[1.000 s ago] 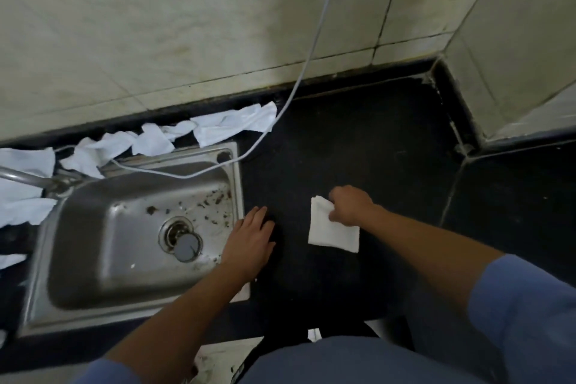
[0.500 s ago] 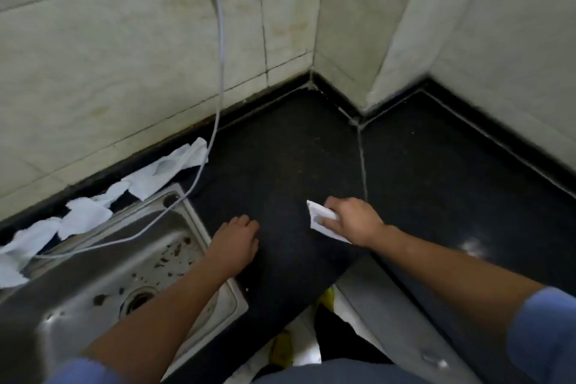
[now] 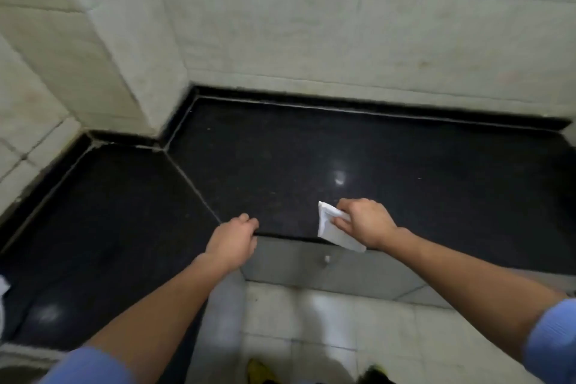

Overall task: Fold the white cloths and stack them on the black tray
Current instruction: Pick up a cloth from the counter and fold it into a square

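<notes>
My right hand (image 3: pixel 364 223) grips a folded white cloth (image 3: pixel 331 229) and holds it over the front edge of the black stone counter (image 3: pixel 311 165). My left hand (image 3: pixel 232 241) hangs to its left above the counter's inner corner, fingers loosely curled with nothing in them. No black tray is in view.
The counter runs in an L around a tiled wall corner (image 3: pixel 131 40). A scrap of white cloth (image 3: pixel 3 285) shows at the far left edge and the sink rim (image 3: pixel 18 352) at the bottom left. Pale floor tiles (image 3: pixel 311 321) lie below the counter's edge.
The view has swung right, away from the sink and the loose cloths, onto the right-hand stretch of counter. My right hand has carried the folded cloth along; my left hand has left the sink's rim.
</notes>
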